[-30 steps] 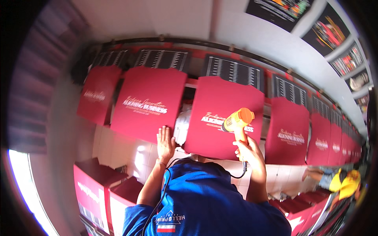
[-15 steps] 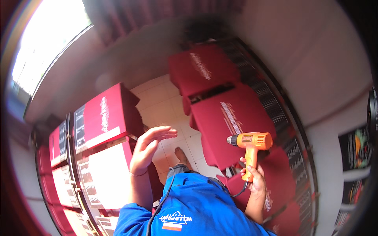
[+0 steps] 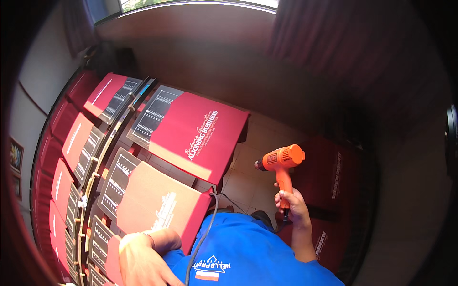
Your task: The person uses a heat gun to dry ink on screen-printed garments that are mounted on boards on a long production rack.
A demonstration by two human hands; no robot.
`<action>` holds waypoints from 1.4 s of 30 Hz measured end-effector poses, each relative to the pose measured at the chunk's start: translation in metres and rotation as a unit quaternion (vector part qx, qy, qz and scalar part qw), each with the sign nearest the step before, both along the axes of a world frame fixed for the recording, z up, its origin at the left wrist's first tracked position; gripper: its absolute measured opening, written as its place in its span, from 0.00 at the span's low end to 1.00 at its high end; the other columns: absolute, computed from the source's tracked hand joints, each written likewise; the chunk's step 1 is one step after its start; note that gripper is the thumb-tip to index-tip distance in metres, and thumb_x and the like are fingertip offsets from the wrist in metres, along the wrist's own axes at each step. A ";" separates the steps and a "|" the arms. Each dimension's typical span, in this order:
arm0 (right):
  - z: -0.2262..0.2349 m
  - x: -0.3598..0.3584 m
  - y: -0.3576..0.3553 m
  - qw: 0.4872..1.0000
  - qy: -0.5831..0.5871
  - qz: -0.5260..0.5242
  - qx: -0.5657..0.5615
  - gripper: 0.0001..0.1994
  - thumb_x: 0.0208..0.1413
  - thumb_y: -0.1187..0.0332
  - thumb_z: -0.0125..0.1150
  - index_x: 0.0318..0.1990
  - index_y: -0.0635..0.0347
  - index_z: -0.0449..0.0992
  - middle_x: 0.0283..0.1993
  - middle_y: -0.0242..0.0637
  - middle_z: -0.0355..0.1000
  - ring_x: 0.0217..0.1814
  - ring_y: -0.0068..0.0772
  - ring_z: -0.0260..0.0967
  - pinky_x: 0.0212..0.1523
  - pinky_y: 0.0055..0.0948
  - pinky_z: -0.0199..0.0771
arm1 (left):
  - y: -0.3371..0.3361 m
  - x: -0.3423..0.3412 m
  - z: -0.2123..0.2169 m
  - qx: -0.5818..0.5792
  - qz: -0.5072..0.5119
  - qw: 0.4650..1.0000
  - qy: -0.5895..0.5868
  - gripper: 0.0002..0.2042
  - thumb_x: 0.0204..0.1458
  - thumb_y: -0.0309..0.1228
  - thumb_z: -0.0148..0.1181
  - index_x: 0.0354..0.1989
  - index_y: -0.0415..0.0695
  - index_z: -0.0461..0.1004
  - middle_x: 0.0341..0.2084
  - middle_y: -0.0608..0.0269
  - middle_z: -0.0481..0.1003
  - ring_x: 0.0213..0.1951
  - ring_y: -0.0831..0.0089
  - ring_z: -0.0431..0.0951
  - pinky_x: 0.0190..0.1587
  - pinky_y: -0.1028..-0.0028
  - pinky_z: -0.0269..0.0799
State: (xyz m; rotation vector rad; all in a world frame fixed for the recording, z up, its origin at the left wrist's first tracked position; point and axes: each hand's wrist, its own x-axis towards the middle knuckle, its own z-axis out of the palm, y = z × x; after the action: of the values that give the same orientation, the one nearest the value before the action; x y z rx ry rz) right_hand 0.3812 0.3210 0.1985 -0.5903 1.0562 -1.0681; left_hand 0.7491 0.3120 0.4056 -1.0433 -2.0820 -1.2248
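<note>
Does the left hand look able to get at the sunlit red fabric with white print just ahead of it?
Probably yes: the left hand is close to the near edge of the sunlit red fabric, and nothing visible blocks the way. Whether they touch is unclear.

The person wears a blue short-sleeved T-shirt (image 3: 257, 255), its right sleeve (image 3: 312, 274) at five o'clock; near six, a white print (image 3: 213, 264) joins a peaked outline with lettering, above a small red-and-white rectangle (image 3: 206, 276); a dark grey cable (image 3: 206, 233) crosses the shirt around half past six; a thin band (image 3: 151, 240) rings the left wrist (image 3: 157, 237) at seven; dark legwear (image 3: 261, 219) shows just past five.
</note>
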 end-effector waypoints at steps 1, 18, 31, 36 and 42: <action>0.000 0.004 -0.032 0.999 0.000 0.041 0.002 0.20 0.59 0.64 0.58 0.54 0.66 0.65 0.30 0.35 0.73 0.26 0.20 0.72 0.20 0.20 0.70 | -0.003 0.006 -0.002 -0.010 0.031 0.999 0.007 0.16 0.65 0.34 0.45 0.60 0.53 0.67 0.53 0.54 0.71 0.53 0.55 0.73 0.57 0.49 0.65; 0.003 0.103 -0.448 0.820 0.245 0.512 -0.075 0.09 0.59 0.62 0.58 0.34 0.57 0.71 0.21 0.28 0.69 0.22 0.17 0.62 0.24 0.22 0.61 | -0.006 -0.116 -0.040 0.061 0.610 0.695 0.374 0.16 0.60 0.32 0.49 0.54 0.53 0.76 0.39 0.61 0.81 0.38 0.64 0.81 0.49 0.61 0.72; -0.007 0.101 -0.511 0.769 0.243 0.589 -0.050 0.12 0.59 0.61 0.60 0.40 0.60 0.71 0.22 0.30 0.68 0.22 0.20 0.64 0.24 0.22 0.66 | 0.056 -0.189 -0.052 0.223 0.805 0.248 0.491 0.09 0.64 0.30 0.49 0.46 0.40 0.60 0.22 0.65 0.66 0.23 0.76 0.66 0.31 0.71 0.67; -0.012 0.098 -0.517 0.752 0.254 0.605 -0.065 0.13 0.59 0.60 0.60 0.40 0.61 0.71 0.23 0.30 0.68 0.23 0.20 0.65 0.26 0.22 0.66 | 0.071 -0.172 -0.116 0.339 0.799 -0.025 0.496 0.10 0.69 0.35 0.41 0.42 0.41 0.62 0.19 0.69 0.54 0.19 0.81 0.52 0.23 0.79 0.54; -0.016 0.092 -0.512 0.759 0.233 0.603 -0.077 0.13 0.59 0.60 0.60 0.39 0.61 0.71 0.24 0.29 0.67 0.24 0.19 0.64 0.27 0.23 0.66 | 0.069 -0.150 -0.188 0.465 0.761 -0.328 0.311 0.15 0.67 0.46 0.47 0.38 0.46 0.67 0.17 0.73 0.59 0.13 0.85 0.53 0.14 0.83 0.49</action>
State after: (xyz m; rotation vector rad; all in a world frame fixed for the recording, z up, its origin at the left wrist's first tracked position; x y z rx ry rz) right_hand 0.4732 -0.1907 0.1824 -1.4572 0.7254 0.1786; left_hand 0.5995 0.3807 0.2178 -4.3121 -1.5511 -0.6516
